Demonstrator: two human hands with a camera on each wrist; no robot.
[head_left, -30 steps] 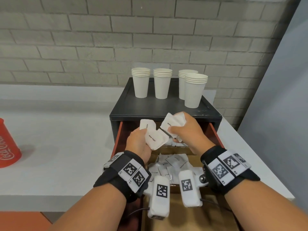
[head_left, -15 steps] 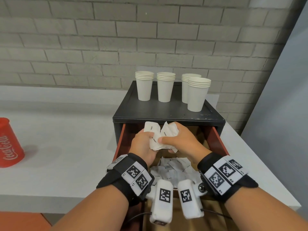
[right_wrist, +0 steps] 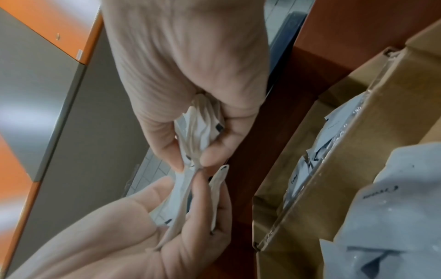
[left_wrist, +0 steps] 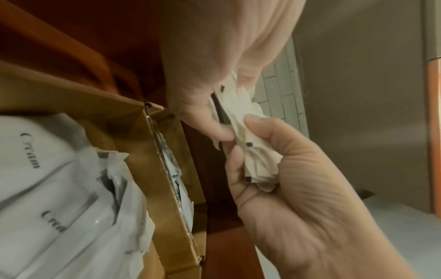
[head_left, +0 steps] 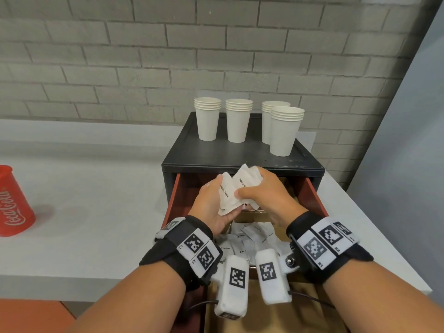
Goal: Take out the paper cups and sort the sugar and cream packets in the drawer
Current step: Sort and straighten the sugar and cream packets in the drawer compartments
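Both hands meet above the open red-brown drawer [head_left: 310, 198] of a black cabinet [head_left: 240, 159]. My left hand [head_left: 209, 200] grips a bunch of white sugar packets [head_left: 227, 193], seen edge-on in the left wrist view [left_wrist: 257, 164]. My right hand [head_left: 262, 193] reaches over from the right and pinches packets [right_wrist: 181, 205] held against that bunch. Below the hands, cream packets [head_left: 249, 239] fill a cardboard compartment [left_wrist: 152, 169] in the drawer. Several stacks of paper cups [head_left: 238, 122] stand on the cabinet top.
A red Coca-Cola cup [head_left: 14, 203] stands at the left on the white counter [head_left: 96, 188]. A brick wall rises behind the cabinet and a grey panel [head_left: 408, 140] to its right. More cardboard [head_left: 264, 316] lines the drawer's front.
One second ago each hand held its own packets a little apart. The hands have since closed together, so the packets now sit in one overlapping bunch.
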